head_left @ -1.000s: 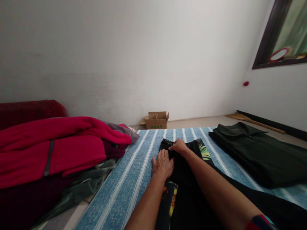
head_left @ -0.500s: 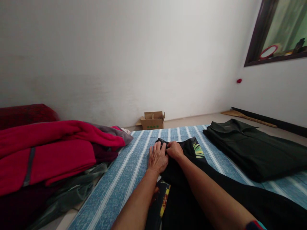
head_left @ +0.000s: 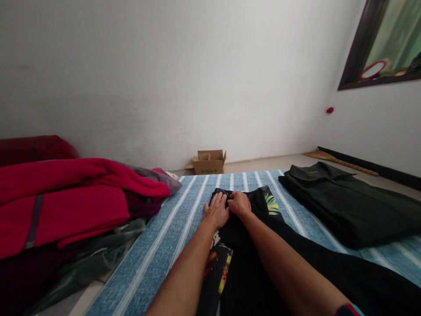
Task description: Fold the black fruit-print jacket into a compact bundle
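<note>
A black garment with a green and yellow leaf print (head_left: 259, 206) lies stretched away from me on a blue striped sheet (head_left: 164, 245). My left hand (head_left: 216, 210) rests flat on its far left corner, fingers stretched out and pressing down. Touching it on the right, my right hand (head_left: 239, 203) has its fingers curled over the cloth's far edge, gripping it. Both forearms reach forward over the garment and hide its middle.
A folded dark green jacket (head_left: 345, 202) lies on the sheet to the right. A heap of red and dark clothes (head_left: 72, 197) is piled at the left. A small cardboard box (head_left: 208, 162) stands on the floor by the white wall. A window (head_left: 384, 44) is at the upper right.
My left hand has slid forward from the garment's left side up to its far edge, beside the right hand. The right hand has stayed at that edge.
</note>
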`<state>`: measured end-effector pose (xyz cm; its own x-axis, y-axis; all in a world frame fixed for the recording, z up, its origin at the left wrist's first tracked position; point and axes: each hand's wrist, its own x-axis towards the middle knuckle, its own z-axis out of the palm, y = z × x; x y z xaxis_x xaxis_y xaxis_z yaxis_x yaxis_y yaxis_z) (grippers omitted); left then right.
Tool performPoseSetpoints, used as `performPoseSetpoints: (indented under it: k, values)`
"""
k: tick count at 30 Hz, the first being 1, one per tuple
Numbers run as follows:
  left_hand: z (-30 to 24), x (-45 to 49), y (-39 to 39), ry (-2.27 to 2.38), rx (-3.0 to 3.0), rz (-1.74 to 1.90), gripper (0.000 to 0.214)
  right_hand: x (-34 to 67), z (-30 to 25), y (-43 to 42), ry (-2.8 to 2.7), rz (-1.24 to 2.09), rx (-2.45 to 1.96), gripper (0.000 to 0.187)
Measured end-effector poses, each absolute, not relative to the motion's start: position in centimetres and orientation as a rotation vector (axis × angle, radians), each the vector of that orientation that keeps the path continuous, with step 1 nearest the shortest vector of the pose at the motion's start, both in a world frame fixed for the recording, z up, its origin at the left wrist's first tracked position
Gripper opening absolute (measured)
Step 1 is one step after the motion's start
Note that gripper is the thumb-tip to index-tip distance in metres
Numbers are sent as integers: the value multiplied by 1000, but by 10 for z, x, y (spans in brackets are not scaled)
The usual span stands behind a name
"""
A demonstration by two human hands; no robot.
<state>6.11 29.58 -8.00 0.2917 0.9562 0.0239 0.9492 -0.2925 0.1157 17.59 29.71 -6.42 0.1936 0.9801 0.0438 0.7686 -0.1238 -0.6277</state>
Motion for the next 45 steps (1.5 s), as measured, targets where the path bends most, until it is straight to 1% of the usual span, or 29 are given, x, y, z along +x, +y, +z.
performPoseSetpoints:
  k: [10,17,23,26,29,31,34,36,42,45]
  values:
    - [-76,63,294,1823,2400,159,64,178,-63,298,-1585,513,-1998,24]
    - [-76,60,298,1821,2355,204,53,181,-61,297,-1639,462,-2042,19]
    - [-80,63,298,1836,2360,198,53,186,-46,288,-1814,302,-2064,21]
    - [-81,64,297,1833,2348,189,54,185,-32,270,-1958,176,-2003,24]
    - [-81,63,298,1804,2334,174,54,178,-25,240,-2132,64,-1852,26]
    - [-80,62,301,1780,2315,160,54,173,-29,217,-2282,28,-1707,26]
    - [-75,56,309,1726,2303,158,54,172,-43,192,-2461,40,-1577,37]
    - [-70,50,313,1662,2339,177,52,175,-52,186,-2486,73,-1565,42]
    - [-59,19,300,1540,2490,296,50,182,-53,191,-2468,128,-1564,41]
    - [-57,6,285,1499,2543,326,50,184,-46,182,-2468,61,-1500,42]
